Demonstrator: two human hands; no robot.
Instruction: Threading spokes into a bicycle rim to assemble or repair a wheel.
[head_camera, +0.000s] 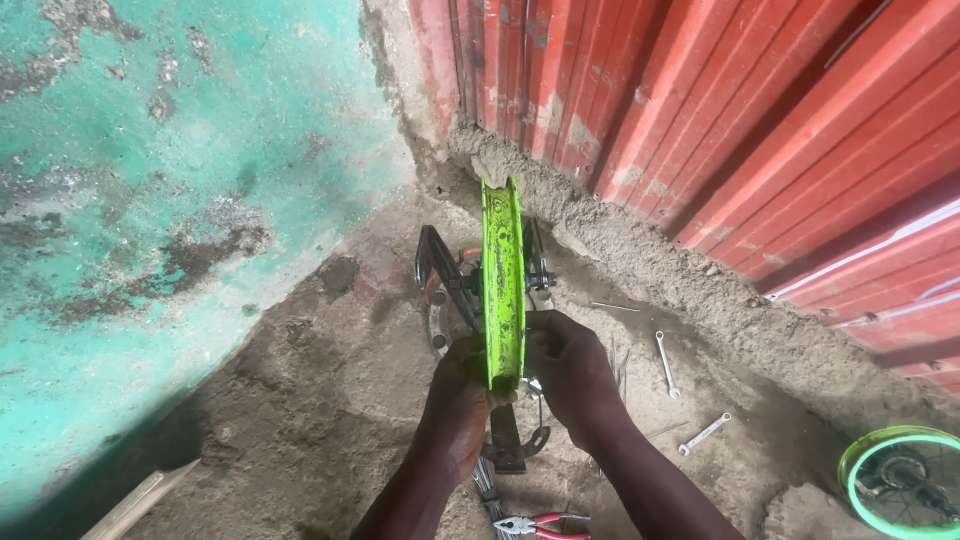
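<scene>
1. Wheel rim (503, 280) upright on edge in stand (440, 275), centre of ground.
2. Left hand (457, 400) and right hand (572, 372) on either side of rim's near end.
3. Two wrenches (666, 363) on ground right of rim.
4. Pliers (535, 524) nearest the person, between forearms.
5. Second wheel (900, 480) far right.
6. Corrugated wall (750, 120) behind.

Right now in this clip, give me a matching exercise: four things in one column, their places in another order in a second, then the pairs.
Things:
1. bright green wheel rim
2. red-handled pliers
3. two spanners
4. second green wheel

Places:
A. flat at the bottom right corner
B. upright on edge between the left hand and right hand
C. on the dirt right of the hands
D. on the ground below the hands

Pairs: 1-B, 2-D, 3-C, 4-A
</scene>
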